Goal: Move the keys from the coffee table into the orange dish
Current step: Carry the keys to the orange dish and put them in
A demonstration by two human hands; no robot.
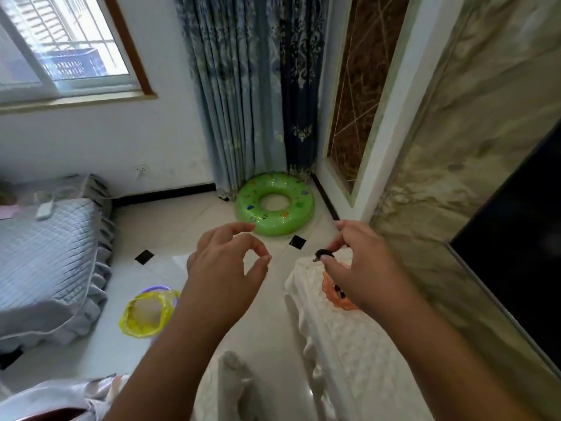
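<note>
Keys (324, 254) hung pinched between the thumb and forefinger of the right hand (361, 268), a dark-headed bunch with a bit of metal showing at its left end, held in the air above the far edge of the orange dish (340, 300). The dish sat on a white lace-covered surface (340, 344) against the marbled wall, and the hand hid much of it; a small dark item, possibly another key, lay in the part that showed, though it was too small to tell for sure. The left hand (226, 265) floated off to the side over the tiled floor (267, 344), thumb and forefinger curled into a loose ring that closed on nothing visible.

The step in hand looked like the release, and the task seemed near its end. To do it well, the right hand would want to come a little back toward the person and down, so that the bunch sat over the middle of the dish rather than its far rim. Lowering until the keys nearly touched the bottom before parting the fingers would keep them from bouncing out onto the lace or sliding off toward the floor. A shallow dish forgives little, so a low, centred drop seemed the safer choice. The left hand had no clear part to play here.
</note>
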